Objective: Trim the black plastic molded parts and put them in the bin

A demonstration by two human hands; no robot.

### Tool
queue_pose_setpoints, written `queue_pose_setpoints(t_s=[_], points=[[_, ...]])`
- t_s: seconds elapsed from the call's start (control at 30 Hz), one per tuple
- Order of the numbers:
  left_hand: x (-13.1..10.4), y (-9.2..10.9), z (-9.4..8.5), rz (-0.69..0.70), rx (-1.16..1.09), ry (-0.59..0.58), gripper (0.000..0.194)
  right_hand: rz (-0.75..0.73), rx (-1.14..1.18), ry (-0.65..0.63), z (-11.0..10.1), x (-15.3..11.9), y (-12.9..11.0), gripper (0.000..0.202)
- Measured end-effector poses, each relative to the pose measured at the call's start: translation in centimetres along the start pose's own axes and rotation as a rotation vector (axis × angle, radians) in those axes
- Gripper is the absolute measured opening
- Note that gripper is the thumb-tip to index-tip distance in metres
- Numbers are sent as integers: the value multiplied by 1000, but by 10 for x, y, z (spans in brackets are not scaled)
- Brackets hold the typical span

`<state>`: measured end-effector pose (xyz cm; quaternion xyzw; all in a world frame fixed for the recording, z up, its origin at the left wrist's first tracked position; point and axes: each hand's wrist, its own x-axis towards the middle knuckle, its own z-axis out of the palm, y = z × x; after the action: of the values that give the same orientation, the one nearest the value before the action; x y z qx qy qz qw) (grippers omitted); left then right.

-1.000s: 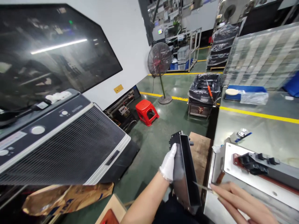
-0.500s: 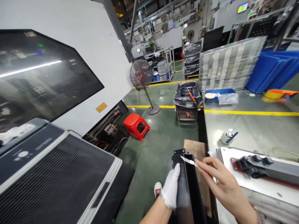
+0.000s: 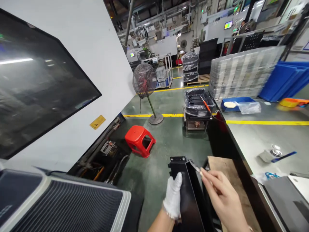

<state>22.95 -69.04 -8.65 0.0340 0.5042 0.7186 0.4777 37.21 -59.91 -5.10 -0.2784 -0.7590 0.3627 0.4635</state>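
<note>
Since half a second ago the view has swung right and up: the grilled appliance (image 3: 65,206) has slid toward the lower left corner, and the white fixture plate once beside the hands has left the picture. The long black plastic part (image 3: 187,190) stands low in the middle of the view, over the green floor and just left of the counter (image 3: 256,138), its open channel facing right and its bracketed end uppermost. The gloved left hand (image 3: 173,199) clasps the part's flat side from 9 o'clock, fingers wrapped tight on it. The bare right hand (image 3: 220,198) comes in from 4 o'clock, fingers pinched narrow on a thin blade (image 3: 196,167) whose tip touches the part's upper edge. A wooden board (image 3: 227,174) lies just right of the part, against the counter's edge. At 10 o'clock from the part, a red stool (image 3: 138,140) sits on the floor; a pedestal fan (image 3: 146,87) stands at 11 o'clock, and a cart of bagged black parts (image 3: 196,104) at 12 o'clock. Farther along the counter, at 2 o'clock, lie a blue tray (image 3: 238,101) and stacked clear trays (image 3: 241,71).
</note>
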Motion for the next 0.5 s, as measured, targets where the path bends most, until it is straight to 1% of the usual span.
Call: queue_pose_setpoints(t_s=[0.07, 0.13, 0.23, 0.3, 0.33, 0.4, 0.47, 0.5], points=[[7, 17, -10, 14, -73, -27, 60, 23, -36, 37, 25, 9, -8, 23], [12, 31, -17, 8, -67, -7, 60, 39, -34, 12, 43, 17, -10, 25], [18, 50, -24, 13, -55, 29, 66, 93, -41, -5, 58, 32, -1, 30], [24, 60, -28, 5, -105, -6, 66, 149, -66, 19, 64, 43, 8, 34], [28, 63, -30, -43, -138, -56, 68, 175, -69, 22, 68, 49, 12, 36], [41, 68, -30, -211, -203, -214, 74, 204, -39, -6, 78, 58, 15, 35], [58, 70, -25, -394, -260, -384, 78, 199, 9, -34, 92, 65, 12, 29], [67, 71, -21, -439, -272, -430, 77, 186, 28, -30, 100, 68, 10, 27]])
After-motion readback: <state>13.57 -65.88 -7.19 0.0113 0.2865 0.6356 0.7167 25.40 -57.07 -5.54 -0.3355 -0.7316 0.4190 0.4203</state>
